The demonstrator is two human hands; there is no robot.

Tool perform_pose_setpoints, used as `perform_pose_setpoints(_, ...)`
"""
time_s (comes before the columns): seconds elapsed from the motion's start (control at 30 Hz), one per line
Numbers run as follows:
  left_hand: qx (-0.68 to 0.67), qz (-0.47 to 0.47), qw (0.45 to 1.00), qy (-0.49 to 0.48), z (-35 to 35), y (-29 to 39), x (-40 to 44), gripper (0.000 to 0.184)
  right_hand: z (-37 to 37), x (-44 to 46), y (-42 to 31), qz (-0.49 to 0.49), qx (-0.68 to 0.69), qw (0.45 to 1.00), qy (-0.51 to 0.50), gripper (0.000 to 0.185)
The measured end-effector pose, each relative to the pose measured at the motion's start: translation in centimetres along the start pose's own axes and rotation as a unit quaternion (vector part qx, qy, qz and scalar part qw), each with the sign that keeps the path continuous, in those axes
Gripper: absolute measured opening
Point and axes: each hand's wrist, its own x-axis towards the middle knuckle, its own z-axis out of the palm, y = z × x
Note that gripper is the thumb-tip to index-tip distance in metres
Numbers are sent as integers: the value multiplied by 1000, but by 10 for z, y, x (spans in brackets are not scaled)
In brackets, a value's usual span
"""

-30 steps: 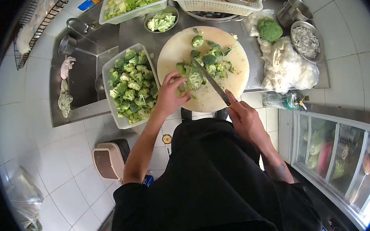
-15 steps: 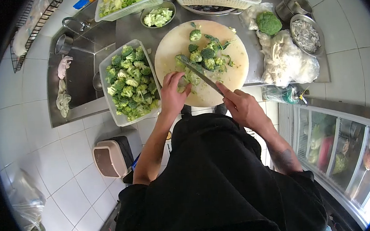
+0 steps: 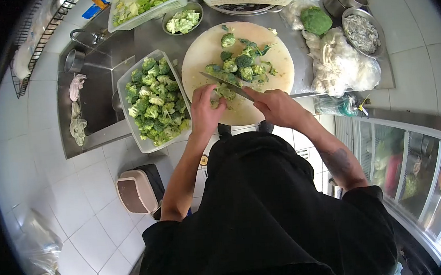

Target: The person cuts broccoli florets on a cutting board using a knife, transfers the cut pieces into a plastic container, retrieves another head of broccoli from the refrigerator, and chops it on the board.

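Note:
My right hand (image 3: pixel 275 108) grips a kitchen knife (image 3: pixel 228 85) by its handle, index finger stretched along the blade's top. The blade slants up to the left over a round white cutting board (image 3: pixel 204 52). My left hand (image 3: pixel 207 110) curls its fingers around a small pale-green broccoli piece (image 3: pixel 215 104) at the board's left side; the fingers partly hide it. Just beyond the blade lies a cluster of broccoli florets (image 3: pixel 244 61) with leaves. Light green trimmings (image 3: pixel 224 93) are scattered beside my left fingertips.
Left of the board, a clear plastic bin (image 3: pixel 126 100) holds many cut florets. A sink (image 3: pixel 95 105) lies farther left. Behind stand a lettuce basket (image 3: pixel 146 21), a bowl of chopped greens (image 3: pixel 196 28) and a noodle basket (image 3: pixel 252 0). Bagged mushrooms (image 3: pixel 340 62) and a whole broccoli (image 3: pixel 316 20) sit right.
My right hand and the knife have moved left, bringing the blade closer to my left fingers. My left hand stays almost in place. The whole view has shifted slightly.

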Motion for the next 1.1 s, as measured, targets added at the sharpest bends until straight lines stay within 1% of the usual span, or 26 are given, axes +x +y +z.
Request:
perform_pose_setpoints(0.03,-11,-16,1000,3,1,0,0,46,-1,1,3,2,1,1000,1,53)
perform_pose_setpoints(0.07,-22,-33,999,7,2,0,0,45,-3,1,8,-9,32,999,-1,53)
perform_pose_setpoints(0.1,-22,-32,999,7,2,2,0,45,-4,1,12,-20,64,998,-3,53)
perform_pose_setpoints(0.2,-26,-36,999,2,3,4,2,44,-6,-8,23,-27,84,996,0,54)
perform_pose_setpoints(0.27,-15,-7,999,34,6,4,-3,44,-9,-5,22,-17,80,997,-16,54)
perform_pose_setpoints(0.33,-19,-29,999,26,1,4,-3,43,-6,3,18,-5,76,997,-26,55)
perform_pose_setpoints(0.37,-22,-48,998,22,-1,5,-1,42,-3,10,16,-8,94,995,-31,56)
perform_pose_setpoints(0.4,-21,-45,999,21,-1,3,-1,42,0,15,16,-12,113,993,-36,57)
perform_pose_setpoints(0.47,-30,-70,997,22,-1,0,-4,42,3,15,18,-15,110,994,-25,57)
perform_pose_setpoints(0.53,-33,-64,997,22,0,2,-6,43,4,7,21,-12,106,994,-21,58)
perform_pose_setpoints(0.6,-35,-60,997,26,2,4,-7,43,2,0,25,11,124,992,-36,57)
perform_pose_setpoints(0.67,-28,-37,998,36,2,7,-8,42,5,5,24,0,114,993,-38,58)
perform_pose_setpoints(0.73,-29,-51,997,39,2,0,-9,41,9,12,23,-10,105,994,-34,59)
perform_pose_setpoints(0.77,-30,-64,997,43,2,-3,-9,40,12,16,20,-4,108,993,-40,60)
perform_pose_setpoints(0.93,-41,-61,996,45,3,-7,-11,43,11,5,18,-1,117,992,-39,58)
perform_pose_setpoints(1.0,-38,-61,996,48,2,-7,-17,42,8,1,13,59,144,985,-68,59)
perform_pose_setpoints(1.07,-59,-89,993,42,1,-8,-16,43,21,8,15,50,157,984,-61,59)
perform_pose_setpoints(1.1,-58,-89,993,42,0,-9,-16,43,25,12,14,41,173,983,-52,58)
